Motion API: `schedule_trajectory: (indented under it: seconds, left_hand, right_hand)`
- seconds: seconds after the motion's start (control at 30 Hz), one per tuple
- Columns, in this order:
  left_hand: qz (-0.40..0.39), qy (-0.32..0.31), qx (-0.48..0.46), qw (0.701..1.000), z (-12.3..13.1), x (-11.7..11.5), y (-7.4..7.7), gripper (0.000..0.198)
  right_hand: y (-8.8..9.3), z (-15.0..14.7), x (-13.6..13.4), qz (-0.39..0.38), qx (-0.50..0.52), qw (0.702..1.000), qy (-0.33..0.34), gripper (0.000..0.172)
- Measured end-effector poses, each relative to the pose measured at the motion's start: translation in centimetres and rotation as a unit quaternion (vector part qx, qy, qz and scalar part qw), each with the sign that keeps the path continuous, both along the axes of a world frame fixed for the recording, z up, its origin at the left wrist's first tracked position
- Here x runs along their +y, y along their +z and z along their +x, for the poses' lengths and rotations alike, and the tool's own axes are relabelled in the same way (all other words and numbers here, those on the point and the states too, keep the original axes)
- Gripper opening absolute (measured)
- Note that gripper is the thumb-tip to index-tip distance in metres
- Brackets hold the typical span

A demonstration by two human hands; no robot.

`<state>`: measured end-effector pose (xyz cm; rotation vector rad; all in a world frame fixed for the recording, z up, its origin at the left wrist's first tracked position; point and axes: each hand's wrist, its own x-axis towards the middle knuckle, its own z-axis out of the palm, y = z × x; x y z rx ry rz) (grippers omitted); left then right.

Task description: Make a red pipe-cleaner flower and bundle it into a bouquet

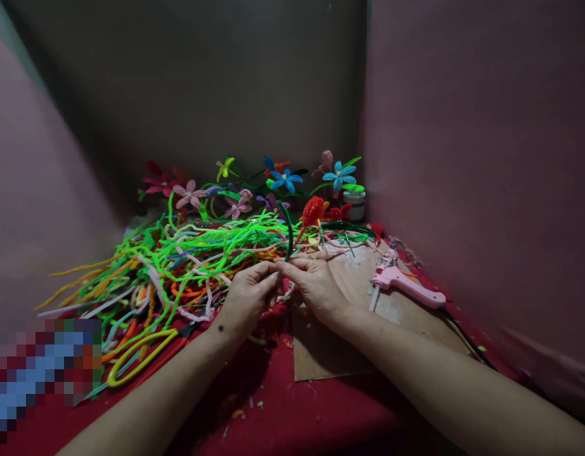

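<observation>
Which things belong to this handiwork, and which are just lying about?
Likely belonging:
dark green strand, at fingertips of left hand and right hand
coloured strands
pink glue gun, unheld

Seemingly lying about:
fuzzy flowers
lidded jar
scraps on red cloth

Pipe cleaners [230,244] and a glue gun [406,284] mark a craft corner.

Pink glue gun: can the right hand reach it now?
Probably yes: the pink glue gun lies nearby on the cardboard, with nothing big between it and the right hand. But that hand is busy at the dark green stem.
</observation>
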<state>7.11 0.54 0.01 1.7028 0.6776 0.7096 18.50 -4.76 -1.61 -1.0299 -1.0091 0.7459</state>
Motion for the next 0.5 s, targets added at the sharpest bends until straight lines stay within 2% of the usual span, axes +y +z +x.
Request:
schedule_trajectory:
  seconds: [0.27, 0.4, 0.5]
  left_hand:
    - [-0.142, -0.034, -0.083, 0.986, -0.4, 0.6, -0.3, 0.018]
    - [-0.187, -0.046, -0.112, 0.975, -0.4, 0.5, 0.0, 0.019]
    - [-0.225, -0.059, -0.134, 0.963, -0.3, 0.4, 0.2, 0.020]
  right_hand:
    - [0.9, 0.5, -0.2, 0.039, -0.056, 0.997, 0.031, 0.024]
    - [1.2, 0.5, -0.4, 0.038, -0.005, 0.996, 0.075, 0.025]
    - [1.1, 0.6, -0.3, 0.016, 0.039, 0.994, 0.105, 0.019]
